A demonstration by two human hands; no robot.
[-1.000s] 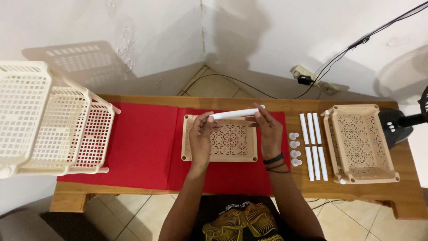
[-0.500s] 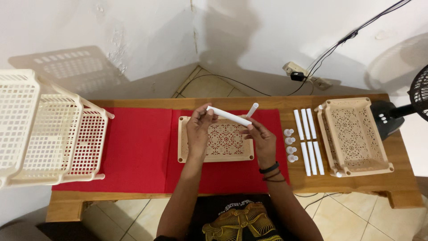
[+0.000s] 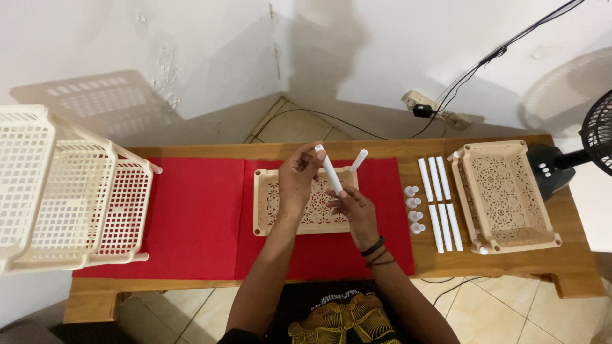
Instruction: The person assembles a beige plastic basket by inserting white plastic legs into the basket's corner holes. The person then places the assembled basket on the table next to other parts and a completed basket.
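Note:
A cream openwork tray (image 3: 262,205) lies on the red cloth (image 3: 191,216) at the middle of the table. Above it I hold a white tube (image 3: 330,169), tilted steeply with its top leaning left. My left hand (image 3: 298,179) grips the tube from the left near its upper half. My right hand (image 3: 352,205) pinches its lower end over the tray's right side. A second white tube (image 3: 359,160) stands tilted at the tray's far right corner, apart from both hands.
Several loose white tubes (image 3: 437,179) and small white caps (image 3: 413,207) lie right of the cloth. A cream basket (image 3: 468,191) sits at the table's right end, beside a black fan (image 3: 598,132). A stacked cream rack (image 3: 64,191) fills the left end.
The tube I hold has swung from lying level across both hands to steeply tilted. My right hand has dropped to its lower end. The view has shifted slightly.

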